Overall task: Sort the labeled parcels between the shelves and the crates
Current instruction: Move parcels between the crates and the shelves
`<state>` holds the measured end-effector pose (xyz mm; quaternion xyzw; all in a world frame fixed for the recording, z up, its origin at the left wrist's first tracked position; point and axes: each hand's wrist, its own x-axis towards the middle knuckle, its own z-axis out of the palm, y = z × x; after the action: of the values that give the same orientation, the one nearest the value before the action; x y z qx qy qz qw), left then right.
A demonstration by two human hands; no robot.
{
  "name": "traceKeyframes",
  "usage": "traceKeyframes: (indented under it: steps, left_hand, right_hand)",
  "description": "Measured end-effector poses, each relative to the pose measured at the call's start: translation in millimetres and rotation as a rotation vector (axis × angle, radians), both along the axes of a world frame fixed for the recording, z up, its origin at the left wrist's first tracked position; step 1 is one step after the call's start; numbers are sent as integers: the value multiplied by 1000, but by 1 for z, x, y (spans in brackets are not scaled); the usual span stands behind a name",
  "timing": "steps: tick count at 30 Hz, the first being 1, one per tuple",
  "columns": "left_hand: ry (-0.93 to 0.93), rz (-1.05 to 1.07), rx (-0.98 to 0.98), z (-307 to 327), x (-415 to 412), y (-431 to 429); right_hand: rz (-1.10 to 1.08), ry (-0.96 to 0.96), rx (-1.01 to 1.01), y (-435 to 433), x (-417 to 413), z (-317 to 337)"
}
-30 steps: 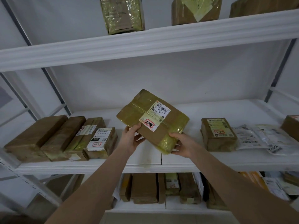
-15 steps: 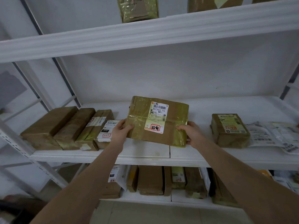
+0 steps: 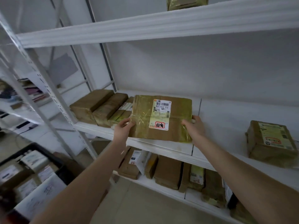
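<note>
A flat brown taped parcel with a white barcode label and a red-framed sticker leans upright on the middle shelf, against the row of brown parcels at the shelf's left end. My left hand grips its lower left edge. My right hand holds its right edge, fingers behind it. A black crate full of labeled parcels stands on the floor at lower left.
A small brown box with a label sits further right on the middle shelf. The lower shelf holds several upright parcels. Another parcel sits on the top shelf. A white upright post stands at the left.
Both hands carried the parcel left and stood it against the row of parcels, its base now on the shelf. The view swung left and the crate came into sight.
</note>
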<state>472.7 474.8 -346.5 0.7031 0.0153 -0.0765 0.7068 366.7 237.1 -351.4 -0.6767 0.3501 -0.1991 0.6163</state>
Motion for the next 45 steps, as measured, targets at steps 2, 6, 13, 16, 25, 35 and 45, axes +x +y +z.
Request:
traceKeyframes:
  steps: [2, 6, 13, 16, 25, 35, 45]
  left_hand:
    - [26, 79, -6, -5, -7, 24]
    - [64, 291, 13, -15, -24, 83]
    - [122, 561, 13, -39, -57, 199]
    - [129, 625, -4, -57, -68, 249]
    - [227, 747, 25, -109, -62, 431]
    - [344, 973, 137, -144, -64, 634]
    - [454, 1048, 194, -173, -26, 786]
  right_hand:
    - [66, -9, -107, 22, 9, 0]
    - [192, 11, -285, 81, 31, -5]
    - [414, 51, -308, 201, 58, -34]
    - [489, 86, -263, 252, 66, -55]
    - [723, 202, -304, 433, 132, -99]
    - [1022, 309, -254, 654, 169, -145]
    - [1244, 344, -198, 832, 238, -181]
